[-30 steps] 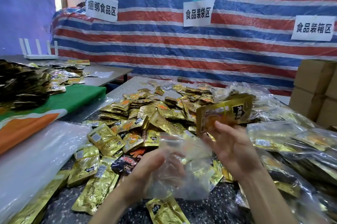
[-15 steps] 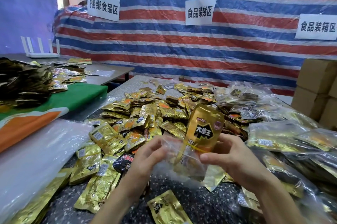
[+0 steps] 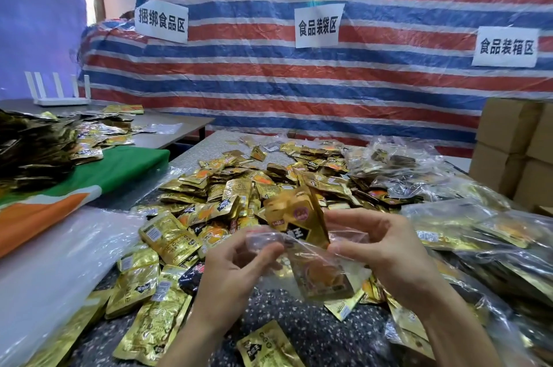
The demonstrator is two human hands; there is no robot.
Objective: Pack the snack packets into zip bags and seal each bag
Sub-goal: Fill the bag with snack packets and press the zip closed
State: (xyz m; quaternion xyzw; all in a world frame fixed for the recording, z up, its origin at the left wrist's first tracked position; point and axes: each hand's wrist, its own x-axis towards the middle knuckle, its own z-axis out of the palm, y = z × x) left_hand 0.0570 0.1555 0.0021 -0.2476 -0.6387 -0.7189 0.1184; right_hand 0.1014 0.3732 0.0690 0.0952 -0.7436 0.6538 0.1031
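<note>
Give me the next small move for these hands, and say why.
Probably push the packet down until it sits wholly inside the zip bag. Its upper part stands out above the bag's mouth, which the left hand pinches open while the right hand pinches the packet; the mouth could not be sealed so.

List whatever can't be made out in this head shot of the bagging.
Head view:
- Bag zip strip: lost in the crumpled clear film that the left hand and right hand pinch.
- What lies in the bag beside the packet: blurred by glare on the film.
- Boxes: cut off by the right edge.
</note>
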